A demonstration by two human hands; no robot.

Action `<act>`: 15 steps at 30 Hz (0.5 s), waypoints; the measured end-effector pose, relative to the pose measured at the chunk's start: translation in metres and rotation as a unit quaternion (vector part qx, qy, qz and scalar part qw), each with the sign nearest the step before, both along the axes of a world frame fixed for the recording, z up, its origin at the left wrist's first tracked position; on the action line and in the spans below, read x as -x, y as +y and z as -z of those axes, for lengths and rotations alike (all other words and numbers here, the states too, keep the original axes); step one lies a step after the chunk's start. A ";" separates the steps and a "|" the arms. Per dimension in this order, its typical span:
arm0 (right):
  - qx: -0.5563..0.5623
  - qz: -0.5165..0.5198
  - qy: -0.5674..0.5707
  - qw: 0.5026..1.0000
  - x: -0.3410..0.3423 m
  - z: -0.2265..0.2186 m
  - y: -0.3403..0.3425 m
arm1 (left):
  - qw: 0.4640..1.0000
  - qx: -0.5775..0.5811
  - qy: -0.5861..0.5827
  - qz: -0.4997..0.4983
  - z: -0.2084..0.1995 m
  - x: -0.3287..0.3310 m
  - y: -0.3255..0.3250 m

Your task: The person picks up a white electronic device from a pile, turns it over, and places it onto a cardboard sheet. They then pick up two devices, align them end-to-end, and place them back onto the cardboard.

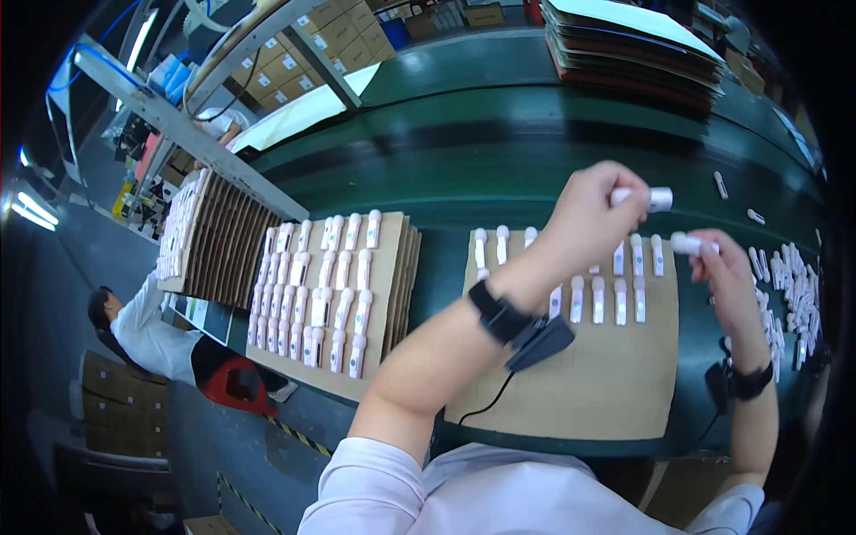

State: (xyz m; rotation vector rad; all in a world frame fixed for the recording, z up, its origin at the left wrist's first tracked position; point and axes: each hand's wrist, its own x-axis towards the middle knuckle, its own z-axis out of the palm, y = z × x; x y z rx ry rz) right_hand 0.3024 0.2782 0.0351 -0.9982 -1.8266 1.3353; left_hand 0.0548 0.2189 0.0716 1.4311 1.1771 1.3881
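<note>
My left hand (608,203) reaches across over the far part of a brown cardboard sheet (571,383). Its fingers are closed on a short white cylindrical piece (658,199) that sticks out to the right. Beyond the sheet's right edge, my right hand (727,272) grips a small white stick-shaped device (687,243), its rounded end pointing left. The two pieces are apart. On the sheet, similar white devices (621,301) stand side by side in two rows, some hidden behind my left forearm. Each wrist wears a black band with a box-like unit.
Many loose devices (789,285) lie heaped on the green bench (446,152) at right. Left of my sheet is a stack of cardboard (379,303) covered with devices. Behind it stand another stack (227,241) and a metal post. Cardboard sheets (633,58) are piled far right. A person (156,325) is at left.
</note>
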 end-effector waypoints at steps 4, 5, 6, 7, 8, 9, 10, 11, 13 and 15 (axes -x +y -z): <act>0.113 -0.029 0.149 0.982 -0.010 0.003 -0.095 | 0.991 0.037 -0.125 0.023 0.023 0.001 -0.098; 0.123 -0.018 0.137 0.983 -0.010 0.009 -0.115 | 0.989 0.067 -0.131 0.007 0.030 0.000 -0.127; 0.135 -0.029 0.154 0.978 -0.006 0.012 -0.133 | 0.987 0.094 -0.134 -0.002 0.031 0.003 -0.148; 0.147 -0.046 0.172 0.973 0.002 0.013 -0.147 | 0.996 0.068 -0.055 -0.018 0.035 0.009 -0.164; 0.155 -0.036 0.166 0.973 0.012 0.010 -0.159 | 0.998 0.040 0.024 -0.033 0.040 0.014 -0.177; 0.112 -0.025 0.148 0.982 0.023 0.008 -0.170 | 0.998 0.048 0.015 -0.025 0.045 0.017 -0.188; 0.070 -0.020 0.132 0.989 0.030 0.008 -0.177 | 0.996 0.021 0.065 -0.059 0.050 0.020 -0.198; 0.078 -0.015 0.127 0.989 0.033 0.014 -0.180 | 0.989 -0.006 0.116 -0.093 0.054 0.022 -0.207; -0.037 -0.058 0.106 0.992 0.039 0.026 -0.182 | 0.993 0.009 0.068 -0.093 0.056 0.021 -0.222; -0.091 -0.080 0.093 0.988 0.045 0.030 -0.181 | 0.994 0.020 -0.014 -0.103 0.057 0.021 -0.229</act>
